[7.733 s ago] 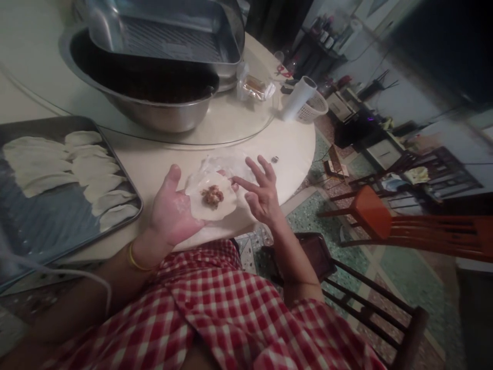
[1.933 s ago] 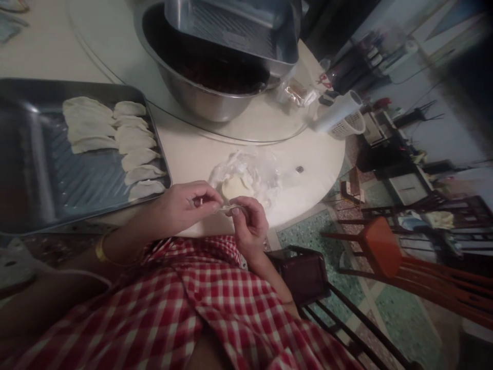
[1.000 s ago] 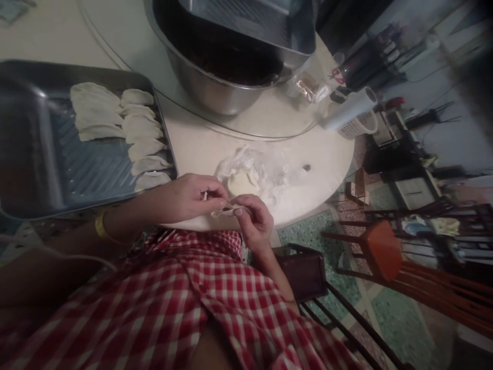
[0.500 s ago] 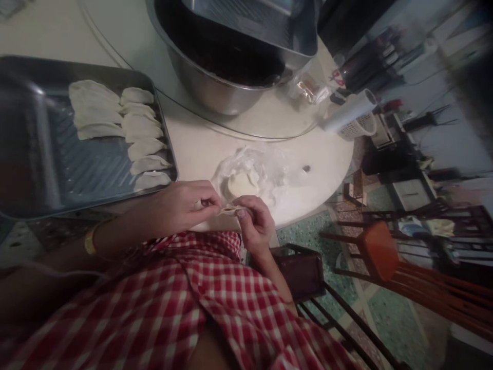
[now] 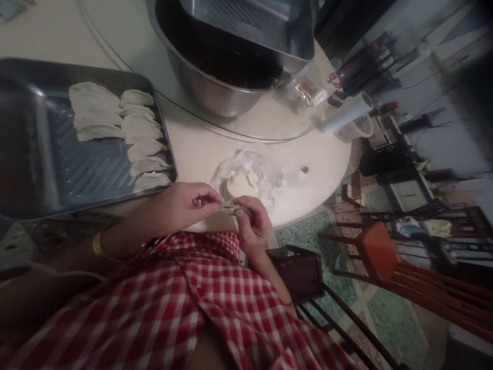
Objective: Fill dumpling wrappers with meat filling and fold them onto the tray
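- left fingers point(image 5: 210, 208) and right fingers point(image 5: 251, 205) both pinch the dough wrapper point(image 5: 228, 209), at the worktop point(image 5: 327, 167)'s near edge.
- best pressed evenly along its rim, without stretching.

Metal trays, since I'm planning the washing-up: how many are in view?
2. The left tray holds dumplings; the second tray overlaps the far side of the metal bowl in view. Others may be hidden beneath it.

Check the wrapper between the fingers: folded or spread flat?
Folded: the wrapper shows as a narrow strip pinched between the left hand and right hand. Whether it's fully sealed, I cannot tell.
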`<state>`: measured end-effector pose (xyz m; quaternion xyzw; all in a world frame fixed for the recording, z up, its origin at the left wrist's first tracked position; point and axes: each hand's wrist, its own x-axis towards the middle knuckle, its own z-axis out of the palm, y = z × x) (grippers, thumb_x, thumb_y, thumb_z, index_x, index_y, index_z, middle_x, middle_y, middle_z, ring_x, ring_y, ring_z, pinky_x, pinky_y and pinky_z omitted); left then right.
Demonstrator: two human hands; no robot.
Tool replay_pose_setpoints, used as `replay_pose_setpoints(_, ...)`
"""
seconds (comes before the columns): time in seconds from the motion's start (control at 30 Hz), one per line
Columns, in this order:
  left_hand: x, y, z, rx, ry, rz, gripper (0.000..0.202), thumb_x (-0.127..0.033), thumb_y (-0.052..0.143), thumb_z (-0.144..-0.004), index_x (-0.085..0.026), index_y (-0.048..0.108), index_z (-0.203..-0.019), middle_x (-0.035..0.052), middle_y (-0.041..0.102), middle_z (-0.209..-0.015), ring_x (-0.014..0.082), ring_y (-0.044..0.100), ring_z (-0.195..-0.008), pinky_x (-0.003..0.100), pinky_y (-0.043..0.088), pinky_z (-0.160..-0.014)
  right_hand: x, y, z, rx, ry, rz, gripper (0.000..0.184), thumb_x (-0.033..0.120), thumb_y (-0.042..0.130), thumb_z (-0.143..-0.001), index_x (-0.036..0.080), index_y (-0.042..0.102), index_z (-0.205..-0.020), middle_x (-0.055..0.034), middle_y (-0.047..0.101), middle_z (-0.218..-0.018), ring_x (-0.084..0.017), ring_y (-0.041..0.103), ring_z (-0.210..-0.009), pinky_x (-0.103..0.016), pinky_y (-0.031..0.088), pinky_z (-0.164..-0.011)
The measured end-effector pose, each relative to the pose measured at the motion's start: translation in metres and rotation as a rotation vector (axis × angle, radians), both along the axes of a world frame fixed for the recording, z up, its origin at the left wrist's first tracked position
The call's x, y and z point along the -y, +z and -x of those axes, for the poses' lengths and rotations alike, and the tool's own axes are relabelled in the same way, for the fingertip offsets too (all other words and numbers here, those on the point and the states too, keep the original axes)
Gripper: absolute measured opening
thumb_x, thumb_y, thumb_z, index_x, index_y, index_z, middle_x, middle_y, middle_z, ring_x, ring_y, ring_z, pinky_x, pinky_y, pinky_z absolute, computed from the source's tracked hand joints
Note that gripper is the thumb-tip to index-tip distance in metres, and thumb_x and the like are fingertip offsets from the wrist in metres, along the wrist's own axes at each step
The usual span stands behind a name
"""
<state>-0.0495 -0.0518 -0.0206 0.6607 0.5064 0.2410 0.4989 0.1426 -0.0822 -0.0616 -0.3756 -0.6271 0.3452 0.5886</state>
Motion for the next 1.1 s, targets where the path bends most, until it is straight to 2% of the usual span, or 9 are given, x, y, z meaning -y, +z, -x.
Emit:
replay_pose_setpoints(0.17, 0.0, -0.002, -0.001, -0.03, -0.011, -0.127, 0.022, -0.039, 0.057, -0.084, -0.02, 0.068, -0.083, -0.0024, 0.068, -0.076, 0.0115, 0.059, -0.069, 0.023, 0.043, -0.065, 0.002, 0.001, 0.003, 0.051, 0.003, 0.045, 0.029, 0.014, 0.055, -0.089, 0.031, 0.062, -0.112, -0.0013, 0.069, -0.101, -0.016, 0.063, -0.095, -0.036, 0.055, -0.084)
replay_pose_setpoints(0.4, 0.002, 0.002, -0.002, 0.038, -0.003, -0.19, 0.019, -0.035, 0.055, -0.086, -0.02, 0.066, -0.083, -0.0013, 0.066, -0.083, 0.0112, 0.058, -0.075, 0.022, 0.044, -0.07, -0.001, 0.005, 0.012, 0.126, -0.043, 0.05, 0.021, 0.019, 0.053, -0.09, 0.027, 0.064, -0.106, -0.0021, 0.069, -0.096, -0.015, 0.063, -0.09, -0.036, 0.054, -0.081)
replay_pose_setpoints(0.53, 0.001, 0.0, -0.001, 0.048, 0.038, -0.123, 0.021, -0.037, 0.057, -0.083, -0.019, 0.066, -0.081, -0.0008, 0.066, -0.079, 0.012, 0.057, -0.072, 0.022, 0.043, -0.067, -0.001, 0.003, 0.015, 0.052, -0.095, 0.151, 0.017, 0.022, 0.055, -0.09, 0.026, 0.065, -0.103, -0.0016, 0.069, -0.094, -0.013, 0.064, -0.084, -0.031, 0.054, -0.076)
replay_pose_setpoints(0.67, -0.006, -0.013, -0.001, 0.143, 0.114, 0.035, 0.024, -0.04, 0.058, -0.077, -0.018, 0.066, -0.077, -0.0019, 0.063, -0.069, 0.0106, 0.054, -0.063, 0.021, 0.042, -0.059, -0.001, 0.003, 0.017, -0.039, -0.125, 0.26, 0.012, 0.025, 0.058, -0.089, 0.025, 0.065, -0.098, -0.0007, 0.069, -0.091, -0.011, 0.064, -0.074, -0.026, 0.054, -0.069)
replay_pose_setpoints(0.8, -0.011, -0.022, -0.004, 0.204, 0.119, 0.121, 0.024, -0.04, 0.06, -0.073, -0.017, 0.067, -0.076, -0.0017, 0.064, -0.066, 0.0108, 0.055, -0.062, 0.021, 0.042, -0.059, -0.001, 0.005, 0.018, -0.076, -0.128, 0.287, 0.01, 0.024, 0.06, -0.087, 0.025, 0.066, -0.095, 0.0004, 0.07, -0.089, -0.009, 0.064, -0.073, -0.024, 0.054, -0.069)
replay_pose_setpoints(0.93, -0.008, -0.019, -0.005, 0.2, 0.125, 0.11, 0.028, -0.043, 0.061, -0.074, -0.018, 0.069, -0.084, 0.0007, 0.071, -0.078, 0.0135, 0.062, -0.071, 0.023, 0.047, -0.067, -0.001, 0.006, 0.019, -0.085, -0.144, 0.32, 0.01, 0.027, 0.061, -0.086, 0.023, 0.065, -0.094, 0.0001, 0.07, -0.088, -0.009, 0.064, -0.07, -0.023, 0.055, -0.066)
replay_pose_setpoints(1.1, -0.005, -0.015, -0.002, 0.073, 0.06, 0.045, 0.027, -0.044, 0.062, -0.077, -0.02, 0.071, -0.085, 0.0007, 0.074, -0.082, 0.0153, 0.065, -0.077, 0.024, 0.049, -0.073, -0.001, 0.005, 0.02, -0.087, -0.158, 0.32, 0.012, 0.03, 0.061, -0.086, 0.022, 0.064, -0.094, 0.0001, 0.069, -0.083, -0.009, 0.063, -0.066, -0.022, 0.055, -0.061)
